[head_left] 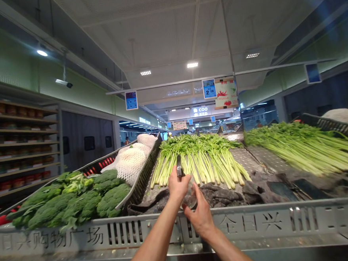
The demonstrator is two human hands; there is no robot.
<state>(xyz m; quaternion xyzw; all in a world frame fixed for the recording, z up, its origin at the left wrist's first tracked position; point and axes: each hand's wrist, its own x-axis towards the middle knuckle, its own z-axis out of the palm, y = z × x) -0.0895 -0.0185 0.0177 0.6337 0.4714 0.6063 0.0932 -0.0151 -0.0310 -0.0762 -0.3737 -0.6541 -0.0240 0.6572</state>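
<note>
My left hand [178,186] is closed around a small dark object [179,168] with a shiny metal part, which points up in front of the celery. Just below and to its right, my right hand [201,216] curves its thumb and fingers about a clear, round-looking thing [191,197] between the two hands. What exactly it is I cannot make out. Behind my hands lies a wide row of celery [200,158], leaves away from me and pale stalks towards me. A crumpled dark cloth [223,194] runs along the front of the stalks.
Broccoli [74,199] fills the left front, with net-wrapped white produce [132,159] behind it in a black crate [148,170]. A grey slotted rail [240,223] crosses the front. At right, a mirror-like panel [300,149] shows more celery. Price signs [209,89] hang overhead.
</note>
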